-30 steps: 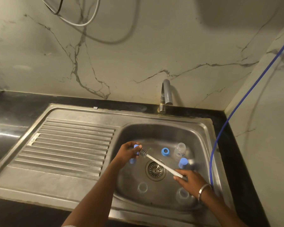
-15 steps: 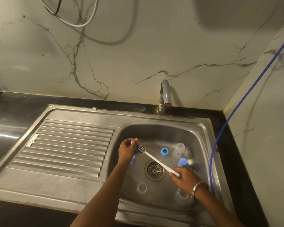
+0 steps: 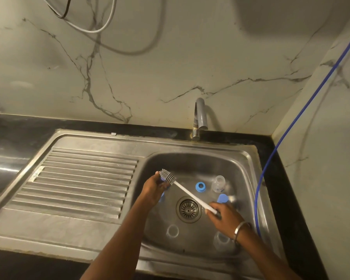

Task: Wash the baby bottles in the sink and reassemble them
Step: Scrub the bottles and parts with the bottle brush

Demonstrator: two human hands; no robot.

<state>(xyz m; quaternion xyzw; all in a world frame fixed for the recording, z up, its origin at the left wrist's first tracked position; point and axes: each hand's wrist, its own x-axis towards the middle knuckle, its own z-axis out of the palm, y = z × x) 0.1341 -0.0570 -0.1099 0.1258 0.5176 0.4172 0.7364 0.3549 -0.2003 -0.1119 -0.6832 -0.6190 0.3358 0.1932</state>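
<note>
Dim, warm yellowish light from above. Soft cable shadow on the marble wall (image 3: 170,63), dark patch top right. Glare streak on the countertop (image 3: 6,164) at left. Wide-angle bend at edges; focus fairly sharp, slight grain.

No readable text, label, brand or number shows anywhere

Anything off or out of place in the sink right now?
Nothing damaged or spilled. The tap shows no running water. The bottle parts lie scattered loose in the steel sink basin: a blue screw ring, a clear bottle, and a clear ring, all unassembled.
</note>
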